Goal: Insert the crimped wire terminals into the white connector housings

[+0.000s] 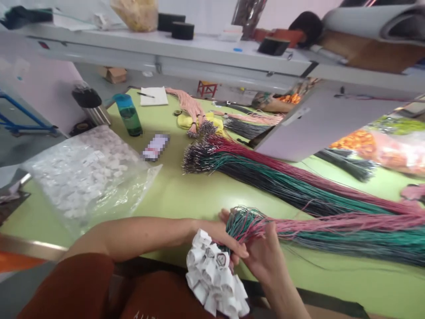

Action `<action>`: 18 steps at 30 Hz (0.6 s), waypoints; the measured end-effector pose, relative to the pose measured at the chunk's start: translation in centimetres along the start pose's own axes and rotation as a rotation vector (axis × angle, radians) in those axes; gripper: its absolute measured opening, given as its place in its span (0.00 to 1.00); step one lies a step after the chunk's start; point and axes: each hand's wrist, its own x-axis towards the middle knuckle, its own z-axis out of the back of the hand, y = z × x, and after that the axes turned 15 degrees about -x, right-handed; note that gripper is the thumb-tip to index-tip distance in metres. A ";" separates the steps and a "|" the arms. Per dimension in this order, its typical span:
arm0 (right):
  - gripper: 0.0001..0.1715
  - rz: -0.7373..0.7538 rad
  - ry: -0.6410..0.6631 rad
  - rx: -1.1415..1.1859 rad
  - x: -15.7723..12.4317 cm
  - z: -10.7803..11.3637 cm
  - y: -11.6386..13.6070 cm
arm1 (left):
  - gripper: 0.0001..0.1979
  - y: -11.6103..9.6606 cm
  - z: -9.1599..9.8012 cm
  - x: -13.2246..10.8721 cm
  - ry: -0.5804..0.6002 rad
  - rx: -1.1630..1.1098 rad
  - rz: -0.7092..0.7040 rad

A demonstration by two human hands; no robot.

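Observation:
In front of me a bundle of thin pink, green and dark wires (308, 226) lies lengthwise, its left end bent back in a loop. My left hand (221, 237) is wrapped round this looped end. Below that hand hangs a cluster of white tag-like pieces (212, 279), some with dark printed marks; whether they are labels or connectors I cannot tell. My right hand (265, 254) cups the same wires just to the right, thumb raised, its fingers partly hidden. A second bundle of red, green and black wires (282, 177) lies behind, with metal-tipped ends at the left.
A clear plastic bag (96, 173) of white parts lies at the left. Near it are a blurred phone (155, 147), a green bottle (129, 115) and a steel flask (93, 106). Pink wire bundles (191, 104) sit farther back. A shelf (199, 44) crosses overhead, with a grey panel (299, 124) below.

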 end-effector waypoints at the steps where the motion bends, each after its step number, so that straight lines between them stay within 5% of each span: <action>1: 0.27 -0.015 -0.018 0.088 0.9 0.0 0.5 | 0.14 0.1 -0.2 0.2 0.020 0.000 0.008; 5: 0.12 -0.019 -0.121 0.596 4.0 2.2 2.5 | 0.16 -0.8 -0.3 -0.1 0.069 0.011 0.027; 8: 0.07 0.000 -0.174 0.646 4.9 3.8 2.8 | 0.17 -2.1 0.3 -1.0 0.091 0.050 0.055; 11: 0.17 -0.095 -0.155 0.451 3.8 3.5 2.1 | 0.19 -2.9 1.1 -1.6 0.101 0.078 0.034; 14: 0.24 -0.129 -0.005 0.096 0.8 1.9 0.9 | 0.17 -2.7 1.8 -1.6 0.071 0.073 -0.032; 18: 0.13 0.130 0.007 -0.517 -3.8 -0.7 0.2 | 0.18 -2.1 2.2 -1.3 -0.020 0.058 -0.081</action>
